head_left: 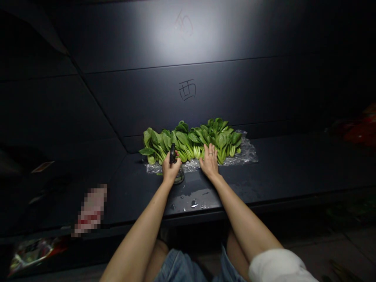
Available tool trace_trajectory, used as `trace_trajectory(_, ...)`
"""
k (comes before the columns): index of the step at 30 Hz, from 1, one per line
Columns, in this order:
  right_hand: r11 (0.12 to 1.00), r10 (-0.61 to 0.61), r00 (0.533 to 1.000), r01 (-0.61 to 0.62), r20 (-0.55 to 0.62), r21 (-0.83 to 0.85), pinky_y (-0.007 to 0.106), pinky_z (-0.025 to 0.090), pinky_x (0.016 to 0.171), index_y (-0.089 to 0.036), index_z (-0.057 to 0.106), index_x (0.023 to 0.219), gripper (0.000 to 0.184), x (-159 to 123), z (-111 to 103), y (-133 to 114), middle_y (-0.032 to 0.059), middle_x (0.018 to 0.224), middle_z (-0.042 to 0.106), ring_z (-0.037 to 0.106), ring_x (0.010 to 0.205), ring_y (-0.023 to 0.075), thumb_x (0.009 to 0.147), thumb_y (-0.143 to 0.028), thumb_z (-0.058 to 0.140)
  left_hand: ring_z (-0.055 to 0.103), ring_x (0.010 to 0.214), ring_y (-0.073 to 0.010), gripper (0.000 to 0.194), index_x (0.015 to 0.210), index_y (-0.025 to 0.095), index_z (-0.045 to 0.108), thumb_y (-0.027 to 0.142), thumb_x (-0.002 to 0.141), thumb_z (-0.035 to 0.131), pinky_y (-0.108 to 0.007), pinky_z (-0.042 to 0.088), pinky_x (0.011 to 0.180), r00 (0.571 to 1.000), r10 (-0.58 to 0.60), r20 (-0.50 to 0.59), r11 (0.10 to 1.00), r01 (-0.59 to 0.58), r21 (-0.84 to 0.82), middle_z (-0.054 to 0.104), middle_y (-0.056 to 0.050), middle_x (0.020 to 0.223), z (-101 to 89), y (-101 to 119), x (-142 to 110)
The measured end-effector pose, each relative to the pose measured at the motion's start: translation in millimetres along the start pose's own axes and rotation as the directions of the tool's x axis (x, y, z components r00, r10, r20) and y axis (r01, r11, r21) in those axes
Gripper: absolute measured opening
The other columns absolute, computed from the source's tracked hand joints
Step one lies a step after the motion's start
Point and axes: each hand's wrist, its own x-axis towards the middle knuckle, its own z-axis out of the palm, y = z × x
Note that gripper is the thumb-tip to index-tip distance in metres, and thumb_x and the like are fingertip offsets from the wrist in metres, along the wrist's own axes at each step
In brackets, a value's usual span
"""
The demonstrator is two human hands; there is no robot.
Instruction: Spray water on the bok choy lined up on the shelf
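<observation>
A row of leafy green bok choy (188,139) lies on clear plastic wrap (248,153) against the back panel of a dark shelf. My left hand (170,166) is closed around a spray bottle (179,177) with a black trigger head, in front of the left half of the row. Its clear base shows just below my hand. My right hand (209,160) lies with fingers stretched out on the pale stems right of the middle. A ring sits on one finger.
Water drops wet the dark shelf (194,194) near its front edge. A handwritten character marks the back panel (141,98). Shiny packages (35,252) show below at left, and blurred red items (362,129) at far right. A pixelated patch (91,209) covers something at left.
</observation>
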Motion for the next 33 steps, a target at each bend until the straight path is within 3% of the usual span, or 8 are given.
trace_trajectory(14,0.999,-0.017,0.999,0.018,0.028,-0.044,0.055,0.02,0.119,-0.005,0.034,0.149,0.066,0,3,-1,0.0274,0.159,0.024,0.018,0.15,0.0357,0.086,-0.018,0.049,0.065,0.062,-0.0145,0.027,0.094,0.018,0.066,0.022,0.069,0.059,-0.027,0.055,0.065,0.996,-0.06,0.06,0.996,0.063,-0.064,0.069,-0.002,0.082,-8.6,2,2)
trace_trajectory(19,0.998,-0.026,1.0,0.026,0.011,-0.055,0.058,0.021,0.118,-0.007,0.034,0.149,0.066,0,5,1,0.0258,0.16,0.024,0.018,0.15,0.0348,0.086,-0.019,0.049,0.065,0.06,-0.0127,0.03,0.096,0.015,0.065,0.02,0.067,0.058,-0.025,0.055,0.06,0.996,-0.094,-0.005,0.987,0.092,-0.132,0.07,-0.004,0.089,-15.2,8,5)
trace_trajectory(28,0.999,-0.028,1.0,0.028,0.004,-0.039,0.058,0.023,0.117,-0.006,0.035,0.149,0.065,-2,5,0,0.0262,0.159,0.025,0.019,0.15,0.0349,0.086,-0.019,0.049,0.066,0.068,-0.0153,0.025,0.093,0.018,0.067,0.021,0.069,0.06,-0.027,0.055,0.069,0.999,-0.04,0.005,0.999,0.04,0.007,0.071,-0.003,0.083,-20.7,-1,3)
trace_trajectory(33,0.998,-0.062,0.998,0.063,-0.015,0.024,0.057,0.023,0.117,-0.006,0.037,0.148,0.061,-2,-2,-3,0.0244,0.158,0.029,0.021,0.15,0.0311,0.089,-0.018,0.044,0.067,0.072,-0.0163,0.031,0.099,0.019,0.068,0.02,0.069,0.059,-0.028,0.055,0.072,0.999,-0.044,0.0,0.999,0.044,0.022,0.072,-0.003,0.089,-20.7,-4,5)
